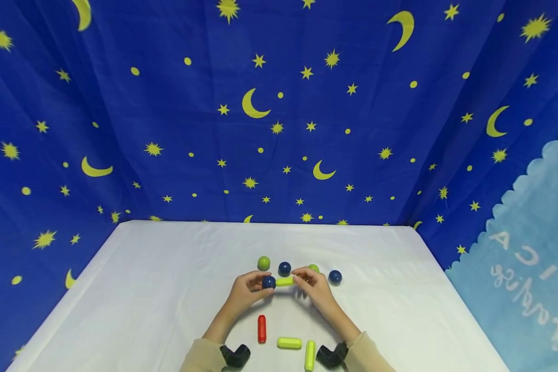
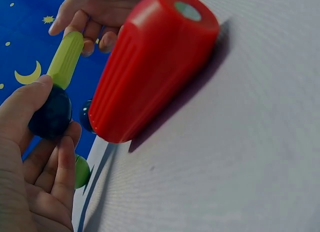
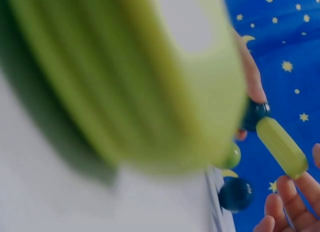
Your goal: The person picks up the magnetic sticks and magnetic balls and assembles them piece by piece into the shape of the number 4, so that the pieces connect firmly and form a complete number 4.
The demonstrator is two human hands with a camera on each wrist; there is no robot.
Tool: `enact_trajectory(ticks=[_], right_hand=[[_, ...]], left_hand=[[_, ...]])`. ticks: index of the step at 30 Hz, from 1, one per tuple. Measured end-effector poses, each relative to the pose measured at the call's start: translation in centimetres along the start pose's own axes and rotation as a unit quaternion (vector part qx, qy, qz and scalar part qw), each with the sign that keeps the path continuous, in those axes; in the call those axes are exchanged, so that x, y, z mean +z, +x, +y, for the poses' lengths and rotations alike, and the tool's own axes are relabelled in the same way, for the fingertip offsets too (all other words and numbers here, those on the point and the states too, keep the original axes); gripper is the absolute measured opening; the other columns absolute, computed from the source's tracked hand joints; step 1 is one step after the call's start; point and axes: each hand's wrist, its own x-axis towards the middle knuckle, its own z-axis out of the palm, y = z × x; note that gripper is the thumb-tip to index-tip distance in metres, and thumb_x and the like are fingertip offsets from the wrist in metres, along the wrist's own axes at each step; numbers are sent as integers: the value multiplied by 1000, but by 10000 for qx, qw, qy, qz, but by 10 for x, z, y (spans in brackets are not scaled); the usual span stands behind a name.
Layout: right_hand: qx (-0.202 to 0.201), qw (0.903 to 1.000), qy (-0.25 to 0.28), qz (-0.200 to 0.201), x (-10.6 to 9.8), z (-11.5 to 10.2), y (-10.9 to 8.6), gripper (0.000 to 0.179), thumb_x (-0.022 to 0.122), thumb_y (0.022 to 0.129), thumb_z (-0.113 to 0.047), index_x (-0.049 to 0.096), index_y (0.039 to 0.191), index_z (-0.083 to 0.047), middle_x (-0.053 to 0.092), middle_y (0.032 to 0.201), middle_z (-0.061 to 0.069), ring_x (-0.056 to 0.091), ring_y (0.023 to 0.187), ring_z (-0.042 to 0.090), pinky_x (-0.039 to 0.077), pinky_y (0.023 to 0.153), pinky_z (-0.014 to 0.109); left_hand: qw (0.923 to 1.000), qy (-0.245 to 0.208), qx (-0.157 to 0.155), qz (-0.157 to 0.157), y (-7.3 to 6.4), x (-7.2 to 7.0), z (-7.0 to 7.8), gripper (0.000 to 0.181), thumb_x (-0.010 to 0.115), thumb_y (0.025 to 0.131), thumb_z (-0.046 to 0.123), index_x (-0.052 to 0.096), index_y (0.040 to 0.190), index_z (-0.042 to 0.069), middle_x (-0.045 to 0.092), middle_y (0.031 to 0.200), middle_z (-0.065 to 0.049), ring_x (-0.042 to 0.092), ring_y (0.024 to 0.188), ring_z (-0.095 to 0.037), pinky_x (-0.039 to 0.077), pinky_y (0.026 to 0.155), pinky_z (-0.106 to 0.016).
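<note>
My left hand (image 1: 247, 290) pinches a dark blue ball (image 1: 268, 282) between thumb and fingers, above the white table. A yellow-green ridged rod (image 1: 285, 281) sticks out from that ball, its near end against it. At the rod's far end is my right hand (image 1: 313, 287); in the right wrist view its fingertips (image 3: 286, 186) touch or nearly touch the rod, and the thumb stands apart. Behind the hands lie a green ball (image 1: 263, 263), a blue ball (image 1: 284, 268), a partly hidden green ball (image 1: 313, 268) and another blue ball (image 1: 335, 277).
Closer to me on the white table (image 1: 167, 268) lie a red rod (image 1: 262, 329) and two yellow-green rods (image 1: 289, 343), one lengthwise. Black wrist cameras (image 1: 236, 356) sit at both sleeves. A blue curtain (image 1: 279, 129) with stars and moons hangs behind and beside the table.
</note>
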Motion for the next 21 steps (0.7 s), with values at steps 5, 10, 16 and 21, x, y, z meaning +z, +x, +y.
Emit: enact_trajectory(ticks=[5,10,16,21], right_hand=[[-151,9991,68,383,-8,1,3,21,58,92,-3,63,104,14,63,90,24,55,71,1,46,61,20],[-173,9967,-56,793,-16,0,8,16,63,87,0,65,100,10,64,85,12,55,73,-1,46,65,17],[-145,9928,-440,1105,-22,1,11,21,68,82,4,65,102,10,63,93,23,59,80,17,47,71,20],[-425,9887,-622,1294,-20,2,11,24,69,79,7,66,103,9,65,101,23,58,95,34,51,79,39]], left_hand=[[9999,-17,-165,15,1,0,0,43,74,79,4,59,116,-13,66,106,-28,61,82,-2,52,76,-18],[9997,53,-220,17,1,-1,1,43,74,80,7,60,117,-10,66,107,-26,63,85,-4,52,78,-18],[9997,118,-209,22,3,0,-14,44,75,80,11,61,118,-7,66,109,-24,63,87,-4,52,79,-18],[9998,78,-130,84,5,2,-31,43,75,80,12,62,118,-4,67,108,-22,62,86,-1,52,77,-18]])
